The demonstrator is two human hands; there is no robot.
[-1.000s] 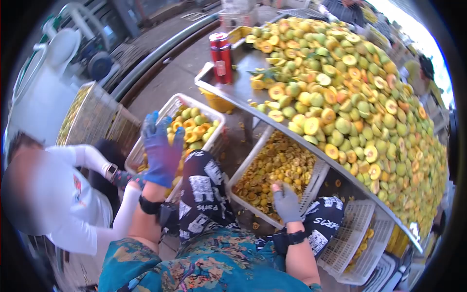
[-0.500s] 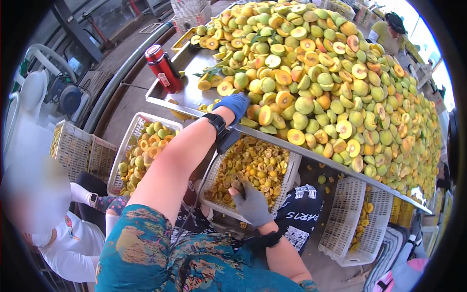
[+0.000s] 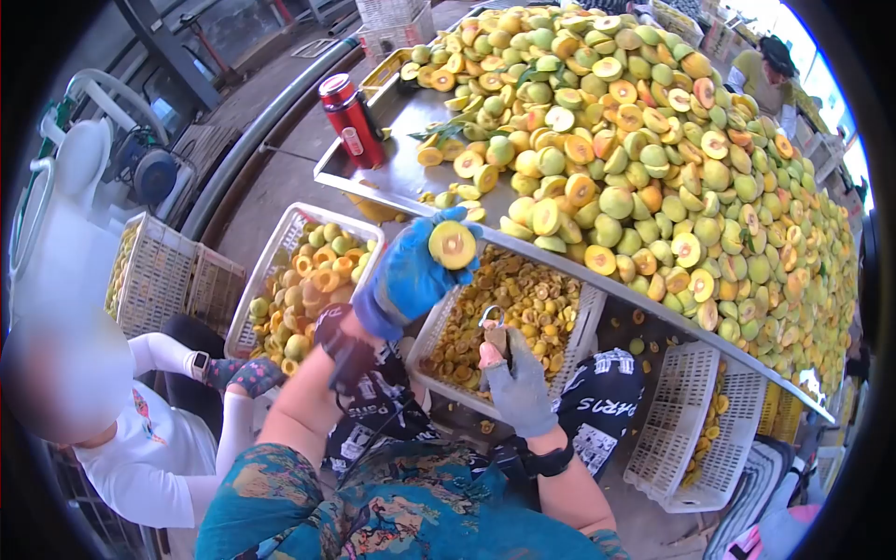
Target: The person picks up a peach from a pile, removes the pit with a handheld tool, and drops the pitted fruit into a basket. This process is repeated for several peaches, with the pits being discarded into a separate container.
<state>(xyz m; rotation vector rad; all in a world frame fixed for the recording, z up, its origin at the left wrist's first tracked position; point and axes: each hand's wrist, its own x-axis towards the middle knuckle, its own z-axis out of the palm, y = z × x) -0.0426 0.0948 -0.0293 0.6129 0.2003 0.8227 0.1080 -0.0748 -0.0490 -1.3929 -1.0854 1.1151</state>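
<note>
My left hand (image 3: 407, 276), in a blue glove, is closed on a halved peach (image 3: 453, 245) whose cut yellow face and pit are turned upward. My right hand (image 3: 523, 387) wears a grey glove with bare fingertips and grips a small pitting tool with a curved metal loop (image 3: 492, 315). Both hands are above a white crate (image 3: 432, 338) of brownish-yellow pits and scraps. Just beyond them, a large heap of halved peaches (image 3: 644, 177) covers most of a metal table (image 3: 411, 149).
A red thermos (image 3: 353, 123) stands at the table's left corner. Left of my hands is a white crate (image 3: 245, 308) of peach halves, with a co-worker's gloved hand (image 3: 254, 375) beside it. More white crates (image 3: 672, 425) stand at the lower right. Another person (image 3: 761, 79) is behind the heap.
My left hand has drawn back from the heap toward me, now with a halved peach. My right hand has risen slightly, showing the loop tool. The co-worker's hand has come into view by the left crate.
</note>
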